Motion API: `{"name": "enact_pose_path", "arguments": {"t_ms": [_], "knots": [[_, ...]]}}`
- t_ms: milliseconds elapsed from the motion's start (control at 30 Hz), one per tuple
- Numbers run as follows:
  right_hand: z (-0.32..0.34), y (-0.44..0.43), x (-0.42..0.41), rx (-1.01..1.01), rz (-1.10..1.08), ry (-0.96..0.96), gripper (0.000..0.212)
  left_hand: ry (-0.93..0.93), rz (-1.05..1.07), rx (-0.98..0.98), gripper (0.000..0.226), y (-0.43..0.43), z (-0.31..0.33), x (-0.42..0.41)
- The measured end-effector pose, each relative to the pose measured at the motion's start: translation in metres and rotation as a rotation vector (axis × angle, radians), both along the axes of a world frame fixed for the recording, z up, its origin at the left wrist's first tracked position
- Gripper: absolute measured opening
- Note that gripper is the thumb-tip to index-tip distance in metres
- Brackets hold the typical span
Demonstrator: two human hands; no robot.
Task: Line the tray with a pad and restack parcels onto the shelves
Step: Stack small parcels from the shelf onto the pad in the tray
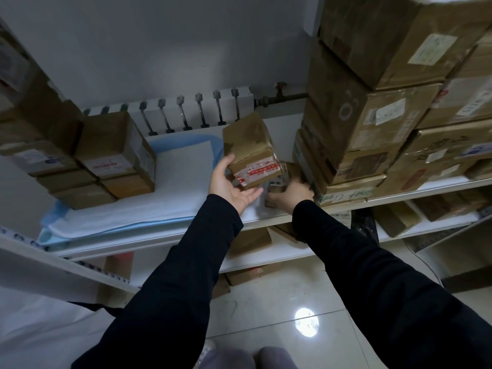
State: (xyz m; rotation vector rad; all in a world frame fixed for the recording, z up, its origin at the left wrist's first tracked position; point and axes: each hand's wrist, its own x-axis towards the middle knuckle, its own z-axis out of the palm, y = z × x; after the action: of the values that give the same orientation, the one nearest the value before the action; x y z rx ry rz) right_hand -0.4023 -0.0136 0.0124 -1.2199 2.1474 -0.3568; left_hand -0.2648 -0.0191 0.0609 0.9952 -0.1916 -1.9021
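The left grip (231, 182) holds a parcel (250, 147) tilted in the air over the right end of the pad (183, 169), thumb up against the parcel's left face and fingers (250, 194) stretched beneath its lower edge, so the corner is pinched between them. The parcel is brown card with glossy tape and a red and white label on the face nearest the camera. The right grip (290, 193) lies curled over a small parcel (279, 179) that sits flat on the shelf (159, 233), just beside the held parcel and touching the foot of the right stack (359, 115). That stack is tall, made of large labelled boxes, and fills the shelf's right end. The pad is white with a blue border and lies spread along the shelf, its left end hanging a little over the front edge. On the pad's left part stands a left stack (114, 155) of smaller boxes, well apart from the held parcel. A radiator (186, 110) runs along the wall behind the shelf. More boxes (250, 241) lie on the lower shelves, and the tiled floor (266, 302) shows a bright spot of light. Both arms wear black sleeves (173, 288)
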Motion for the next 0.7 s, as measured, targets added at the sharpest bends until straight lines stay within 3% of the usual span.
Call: {"name": "enact_pose_path", "arguments": {"t_ms": [167,233,333,467,567,700], "knots": [[0.029,-0.005,0.015,-0.269,-0.124,-0.517,0.091,0.119,0.106,-0.081,0.042,-0.005,0.017,0.002],[0.048,-0.007,0.026,-0.318,-0.162,-0.707,0.077,0.169,0.143,-0.13,0.048,-0.008,0.029,0.009],[0.07,-0.013,0.037,-0.338,-0.297,-1.051,0.034,0.188,0.2,-0.202,0.048,-0.013,0.05,0.027],[0.085,-0.022,0.053,-0.346,-0.429,-1.511,0.045,0.11,0.273,-0.278,0.033,-0.017,0.079,0.059],[0.095,-0.029,0.07,-0.367,-0.41,-1.637,0.043,0.035,0.339,-0.289,0.017,-0.018,0.096,0.085],[0.114,-0.035,0.103,-0.365,-0.305,-1.606,0.038,-0.1,0.429,-0.296,0.011,-0.019,0.108,0.13]]}}
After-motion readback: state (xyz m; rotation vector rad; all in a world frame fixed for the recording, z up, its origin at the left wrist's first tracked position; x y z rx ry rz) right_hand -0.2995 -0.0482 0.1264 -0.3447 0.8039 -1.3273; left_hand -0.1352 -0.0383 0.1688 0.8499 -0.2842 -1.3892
